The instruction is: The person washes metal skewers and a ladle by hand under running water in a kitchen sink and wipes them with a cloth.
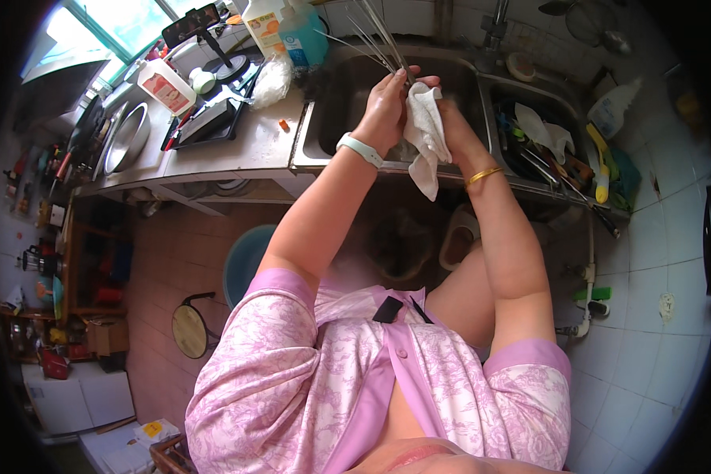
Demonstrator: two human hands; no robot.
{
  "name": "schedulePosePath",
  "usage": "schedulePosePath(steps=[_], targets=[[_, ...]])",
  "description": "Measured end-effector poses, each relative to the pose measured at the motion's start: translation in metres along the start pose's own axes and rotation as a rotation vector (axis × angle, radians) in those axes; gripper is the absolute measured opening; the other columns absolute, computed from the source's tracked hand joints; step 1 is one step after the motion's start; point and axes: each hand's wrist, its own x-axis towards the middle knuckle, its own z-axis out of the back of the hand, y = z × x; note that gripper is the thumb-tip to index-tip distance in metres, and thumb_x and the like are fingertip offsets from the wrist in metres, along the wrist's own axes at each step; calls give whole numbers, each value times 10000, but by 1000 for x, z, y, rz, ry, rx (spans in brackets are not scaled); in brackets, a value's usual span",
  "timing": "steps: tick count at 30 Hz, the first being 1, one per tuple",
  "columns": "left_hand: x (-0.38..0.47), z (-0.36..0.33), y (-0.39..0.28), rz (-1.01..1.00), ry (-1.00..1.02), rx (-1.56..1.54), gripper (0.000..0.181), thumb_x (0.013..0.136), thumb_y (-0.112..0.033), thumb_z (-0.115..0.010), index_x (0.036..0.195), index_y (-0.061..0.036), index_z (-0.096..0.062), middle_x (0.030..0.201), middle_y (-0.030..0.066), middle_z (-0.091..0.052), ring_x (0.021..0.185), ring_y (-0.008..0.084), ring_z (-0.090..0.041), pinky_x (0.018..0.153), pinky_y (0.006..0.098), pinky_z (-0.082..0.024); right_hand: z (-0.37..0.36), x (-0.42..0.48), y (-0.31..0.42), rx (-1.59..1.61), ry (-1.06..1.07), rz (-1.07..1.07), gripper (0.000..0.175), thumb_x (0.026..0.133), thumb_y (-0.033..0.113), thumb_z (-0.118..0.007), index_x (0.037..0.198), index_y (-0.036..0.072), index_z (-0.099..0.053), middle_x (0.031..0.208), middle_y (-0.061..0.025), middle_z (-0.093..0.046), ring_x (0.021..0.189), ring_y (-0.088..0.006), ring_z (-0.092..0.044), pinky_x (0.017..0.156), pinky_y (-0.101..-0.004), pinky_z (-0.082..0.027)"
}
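Note:
Over the steel sink basin, my left hand grips a bundle of thin metal sticks. Their free ends fan out upward and away from me. My right hand holds a white cloth against the lower part of the bundle, and the cloth's loose end hangs toward the front edge of the sink. The lower ends of the sticks are hidden by the cloth and my fingers.
A second basin at right holds utensils and a white rag. The faucet stands behind. On the left counter are a black tray, a metal bowl, bottles and a phone on a stand. A blue tub is below.

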Motion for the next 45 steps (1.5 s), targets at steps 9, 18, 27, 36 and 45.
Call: schedulePosePath(steps=[9,18,27,36,45], targets=[[14,8,7,-22,-80,39,147,995,-171,-462,955,-37,-508,718,26,-501,683,173,-517,739,329,-518,0,8,-21,57,-1,24,272,995,313,-452,1047,94,-605,921,31,-581,830,-62,-540,728,-236,-457],[33,44,-40,-142,-236,143,147,999,-174,-438,890,-91,-491,636,-44,-398,567,89,-401,591,286,-434,30,3,-2,-407,-153,106,242,952,221,-532,1050,23,-629,982,-50,-649,896,-121,-594,752,-302,-502],[-29,12,14,9,-145,645,235,1001,-255,-463,904,-60,-552,630,-53,-409,512,40,-361,439,209,-275,22,12,3,-210,-257,393,273,876,243,-611,1021,14,-643,919,-61,-667,812,-121,-620,663,-282,-499],[-53,9,21,82,-48,710,199,993,-144,-396,867,-69,-529,631,-56,-414,496,31,-317,431,207,-242,3,20,-7,-407,-544,465,244,808,183,-617,856,-50,-673,739,-164,-688,682,-226,-676,608,-345,-499],[-83,9,17,179,4,858,301,1012,-248,-446,765,-78,-465,591,-44,-366,495,62,-305,443,229,-252,39,33,13,-311,-744,506,319,835,235,-586,915,-62,-670,835,-186,-700,781,-232,-687,659,-352,-510]])
